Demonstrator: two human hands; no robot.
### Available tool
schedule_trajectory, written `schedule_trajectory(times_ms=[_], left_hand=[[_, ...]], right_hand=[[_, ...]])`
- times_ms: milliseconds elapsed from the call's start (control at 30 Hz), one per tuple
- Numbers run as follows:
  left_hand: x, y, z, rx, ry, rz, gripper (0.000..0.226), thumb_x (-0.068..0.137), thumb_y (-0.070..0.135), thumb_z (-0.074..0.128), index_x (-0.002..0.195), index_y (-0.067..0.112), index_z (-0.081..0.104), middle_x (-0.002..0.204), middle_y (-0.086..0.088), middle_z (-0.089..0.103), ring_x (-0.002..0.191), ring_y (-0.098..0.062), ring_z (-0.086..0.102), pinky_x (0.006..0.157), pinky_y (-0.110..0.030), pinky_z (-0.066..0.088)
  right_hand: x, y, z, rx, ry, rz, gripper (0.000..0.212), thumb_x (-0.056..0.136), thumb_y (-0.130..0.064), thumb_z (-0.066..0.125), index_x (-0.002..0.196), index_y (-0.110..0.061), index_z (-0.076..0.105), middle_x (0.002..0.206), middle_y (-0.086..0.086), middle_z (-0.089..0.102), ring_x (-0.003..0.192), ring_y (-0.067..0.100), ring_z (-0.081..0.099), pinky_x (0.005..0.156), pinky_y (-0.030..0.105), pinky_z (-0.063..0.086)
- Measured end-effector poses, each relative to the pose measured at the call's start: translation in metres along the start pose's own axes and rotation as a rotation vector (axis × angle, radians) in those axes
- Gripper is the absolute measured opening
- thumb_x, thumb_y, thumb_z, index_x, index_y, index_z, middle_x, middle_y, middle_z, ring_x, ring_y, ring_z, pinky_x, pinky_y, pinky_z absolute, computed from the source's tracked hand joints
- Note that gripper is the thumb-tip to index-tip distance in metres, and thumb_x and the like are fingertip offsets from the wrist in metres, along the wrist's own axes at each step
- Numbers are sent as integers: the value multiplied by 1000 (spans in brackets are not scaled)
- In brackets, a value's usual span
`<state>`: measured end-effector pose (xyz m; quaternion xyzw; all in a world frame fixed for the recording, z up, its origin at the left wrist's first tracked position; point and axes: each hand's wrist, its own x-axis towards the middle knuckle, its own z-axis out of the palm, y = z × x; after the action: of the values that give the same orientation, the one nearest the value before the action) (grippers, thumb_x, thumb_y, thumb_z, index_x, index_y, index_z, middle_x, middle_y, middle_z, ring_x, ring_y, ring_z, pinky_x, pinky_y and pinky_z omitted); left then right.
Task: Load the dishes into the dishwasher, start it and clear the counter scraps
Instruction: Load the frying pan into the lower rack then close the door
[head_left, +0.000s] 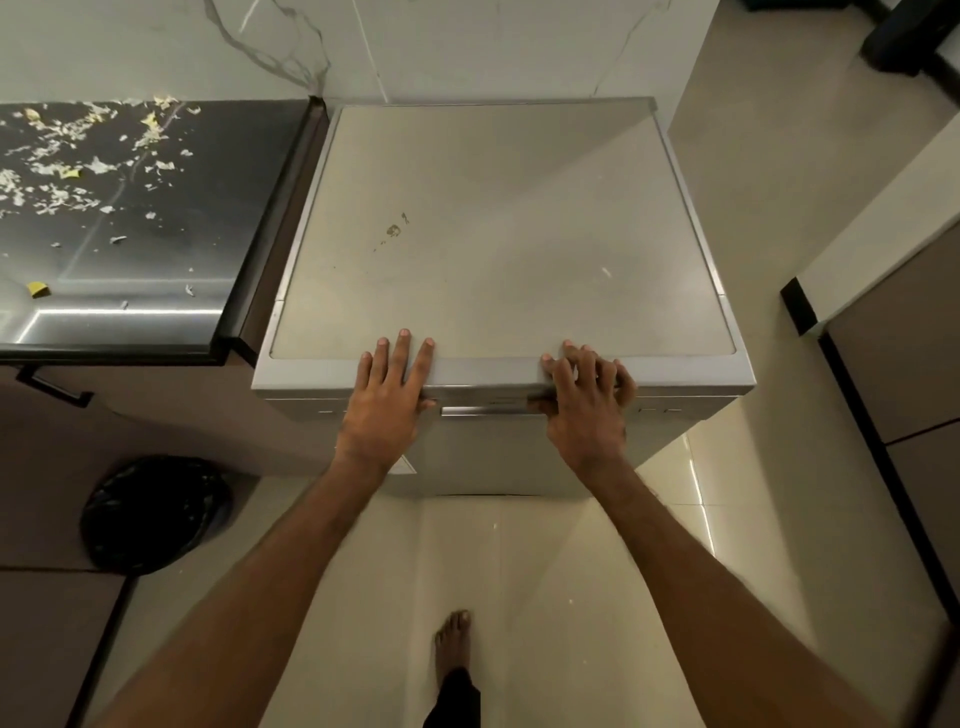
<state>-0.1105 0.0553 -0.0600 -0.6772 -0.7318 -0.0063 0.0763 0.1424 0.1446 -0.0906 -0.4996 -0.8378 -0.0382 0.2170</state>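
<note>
A silver freestanding dishwasher stands below me with its door closed and its flat top bare. My left hand lies flat over the front top edge, fingers straight on the top panel. My right hand rests on the same edge further right, fingers bent over it and thumb by the door handle. Pale and yellow food scraps are scattered over the dark counter to the left. No dishes are in view.
A bin lined with a black bag stands on the floor under the counter's edge. A cabinet closes in the right side. My bare foot is on the pale tiled floor in front of the dishwasher.
</note>
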Motion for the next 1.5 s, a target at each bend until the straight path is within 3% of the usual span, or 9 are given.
schedule_trajectory(times_ms=[300, 567, 700, 800, 1000, 1200, 1300, 1433, 1500], left_hand=[[-2, 9, -7, -46, -59, -68, 77, 97, 34, 56, 159, 15, 15, 163, -19, 16, 149, -43, 19, 121, -56, 19], [-2, 7, -9, -38, -58, -46, 80, 95, 30, 61, 159, 14, 16, 163, -20, 19, 147, -44, 23, 120, -54, 22], [-2, 2, -17, 9, -107, -16, 94, 92, -3, 56, 159, 17, -6, 166, -18, 1, 151, -40, 11, 123, -46, 14], [-1, 4, -21, 45, -116, -25, 100, 90, -9, 55, 158, 18, -12, 166, -17, -4, 152, -38, 8, 124, -44, 13], [-3, -4, -7, 5, -29, 0, 101, 83, -14, 61, 160, 19, 4, 165, -17, 13, 149, -40, 23, 121, -46, 20], [0, -4, -13, -19, -90, 15, 103, 89, -10, 58, 153, 22, -15, 166, -17, 3, 150, -39, 16, 122, -44, 16], [2, -7, -16, -30, -14, 64, 93, 88, -10, 56, 159, 18, 1, 165, -16, 11, 149, -39, 22, 121, -45, 22], [-14, -62, -16, -27, -64, 130, 86, 87, -11, 46, 159, 15, 6, 166, -7, 7, 152, -24, 15, 122, -39, 19], [-20, -94, -16, -31, -50, 56, 87, 85, -8, 59, 157, 6, 13, 163, -14, 15, 150, -29, 22, 120, -42, 24]], right_hand=[[2, -1, -2, 1, -85, 19, 67, 74, -33, 81, 129, -24, 44, 140, 6, 31, 124, 30, 31, 104, 56, 35], [3, -4, -8, 8, -92, 39, 74, 72, -34, 83, 129, -25, 37, 137, 7, 33, 119, 31, 33, 104, 52, 29], [9, -5, -19, 25, -152, 50, 76, 73, -35, 85, 127, -27, 32, 132, 4, 31, 116, 29, 32, 99, 46, 30], [13, -4, -26, 58, -192, 52, 75, 74, -24, 84, 123, -27, 27, 125, 1, 24, 112, 26, 28, 99, 47, 35], [6, -11, -20, -22, -116, 54, 82, 58, -6, 82, 122, -24, 34, 125, 5, 30, 109, 28, 30, 97, 51, 37], [9, -13, -24, -82, -146, 22, 66, 65, -8, 71, 120, -22, 37, 125, 6, 34, 109, 29, 35, 98, 51, 34], [8, -14, -23, -116, -111, -8, 61, 65, -11, 58, 123, -21, 42, 129, 9, 38, 113, 30, 36, 99, 53, 33], [11, 23, -44, -24, -225, -37, 75, 66, -17, 81, 130, -30, 44, 139, -2, 42, 125, 21, 40, 99, 40, 31], [10, 53, -57, -38, -221, 18, 77, 69, -29, 83, 135, -28, 43, 145, -3, 40, 131, 20, 39, 105, 43, 29]])
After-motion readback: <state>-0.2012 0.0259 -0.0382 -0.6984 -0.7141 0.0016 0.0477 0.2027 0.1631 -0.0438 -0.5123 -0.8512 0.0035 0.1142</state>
